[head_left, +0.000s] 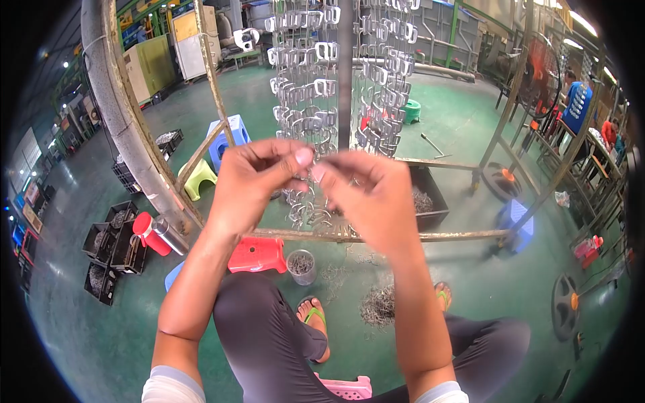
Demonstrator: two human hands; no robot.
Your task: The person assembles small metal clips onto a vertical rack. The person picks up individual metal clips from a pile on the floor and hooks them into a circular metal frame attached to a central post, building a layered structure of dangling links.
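Both hands are raised in the middle of the head view, fingertips nearly meeting in front of the lower part of the hanging metal pieces (326, 50). My left hand (259, 176) has thumb and index finger pinched together. Whatever is between them is too small to make out. My right hand (366, 188) is slightly blurred, its thumb and fingers also pressed together near the left fingertips, with any held item hidden. Behind the hands, wire hooks (310, 209) dangle from the lower end of the strings of silvery parts.
A rusty metal frame (443, 236) surrounds the hanging strings. Below are a red stool (257, 255), a clear cup of small metal pieces (301, 266) and a loose pile of them (378, 305). Black crates (127, 248) stand left. People (611, 134) are at far right.
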